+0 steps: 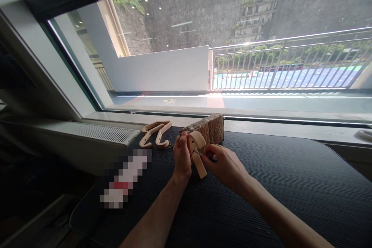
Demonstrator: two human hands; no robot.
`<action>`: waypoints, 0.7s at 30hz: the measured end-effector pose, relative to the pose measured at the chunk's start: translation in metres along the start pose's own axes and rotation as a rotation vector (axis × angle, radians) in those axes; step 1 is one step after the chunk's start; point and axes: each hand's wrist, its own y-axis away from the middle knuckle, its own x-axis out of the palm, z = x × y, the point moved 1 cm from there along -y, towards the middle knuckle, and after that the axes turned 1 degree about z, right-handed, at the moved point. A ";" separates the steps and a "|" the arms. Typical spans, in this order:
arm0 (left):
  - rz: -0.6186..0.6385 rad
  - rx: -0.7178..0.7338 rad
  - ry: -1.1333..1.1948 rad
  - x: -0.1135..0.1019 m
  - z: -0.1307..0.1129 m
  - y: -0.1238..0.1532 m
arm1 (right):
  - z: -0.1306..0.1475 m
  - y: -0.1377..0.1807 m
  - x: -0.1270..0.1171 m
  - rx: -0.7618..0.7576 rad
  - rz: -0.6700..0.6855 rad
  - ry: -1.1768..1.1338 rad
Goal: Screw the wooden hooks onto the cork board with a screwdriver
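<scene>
My left hand [182, 161] is closed around a pale curved wooden hook [200, 167], pressing it against the side of a rough brown block [216, 130]. In my right hand [225, 162] is a screwdriver [198, 152]; its thin shaft points left at the face of the hook, by a small dark hole. Most of its dark handle is hidden in the fingers. Whether a screw sits at the tip cannot be made out. Behind and left of my hands lie similar bent wooden hooks [161, 138], with a few small screws [170, 145] beside them.
The dark table [279, 186] has a rounded right corner. A blurred-out pale item [130, 174] lies on its left part. Beyond the far edge run a white sill [255, 128] and a large window. A vented white unit [95, 133] adjoins the table at left.
</scene>
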 end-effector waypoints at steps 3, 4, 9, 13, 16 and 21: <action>0.005 0.017 0.008 0.001 -0.002 0.001 | 0.003 0.003 -0.001 0.020 -0.012 0.116; 0.006 0.018 0.008 0.001 -0.002 0.002 | 0.003 0.003 -0.002 0.018 0.008 0.086; 0.029 0.000 0.009 0.000 -0.001 0.000 | 0.007 0.003 -0.013 -0.024 0.200 -0.282; 0.019 -0.020 0.004 -0.004 0.003 -0.003 | 0.012 0.003 -0.017 -0.035 0.287 -0.442; 0.012 -0.032 0.033 -0.005 0.005 -0.005 | 0.016 0.004 -0.016 -0.016 0.173 -0.354; -0.003 -0.035 0.026 -0.003 0.004 -0.003 | 0.021 0.008 -0.017 -0.097 0.068 -0.008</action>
